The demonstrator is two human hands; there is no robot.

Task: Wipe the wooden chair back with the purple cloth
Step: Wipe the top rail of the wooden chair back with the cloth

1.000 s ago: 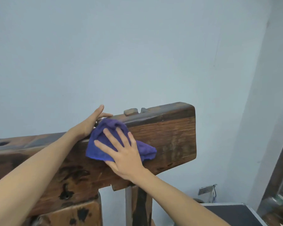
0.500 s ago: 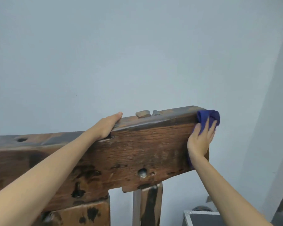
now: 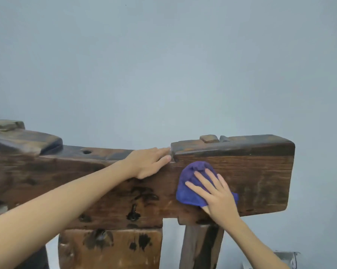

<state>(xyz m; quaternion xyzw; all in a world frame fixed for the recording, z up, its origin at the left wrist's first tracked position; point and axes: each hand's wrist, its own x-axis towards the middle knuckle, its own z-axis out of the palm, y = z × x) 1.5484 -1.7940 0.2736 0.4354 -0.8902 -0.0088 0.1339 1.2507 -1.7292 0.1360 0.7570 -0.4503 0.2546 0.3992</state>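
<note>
On the front face of the dark, weathered wooden chair back [image 3: 251, 171], the right hand [image 3: 218, 193] is pressing the crumpled purple cloth [image 3: 191, 183] with fingers spread flat, having swept back from the right end half a second ago; wiping is continuing. The left hand [image 3: 150, 164] is bracing the top edge, fingers straight and together. Beyond, a plain grey wall [image 3: 163, 65] is obstructing nothing.

The wooden chair back [image 3: 260, 171] is a thick, dark, weathered beam, pitted with holes and black stains, carried on two wooden posts. On its front face near the right end lies the crumpled purple cloth [image 3: 189, 189] (pressed flat under the right hand [image 3: 218, 193]). The left hand [image 3: 148, 164] rests on its top edge, just left of a raised step.
</note>
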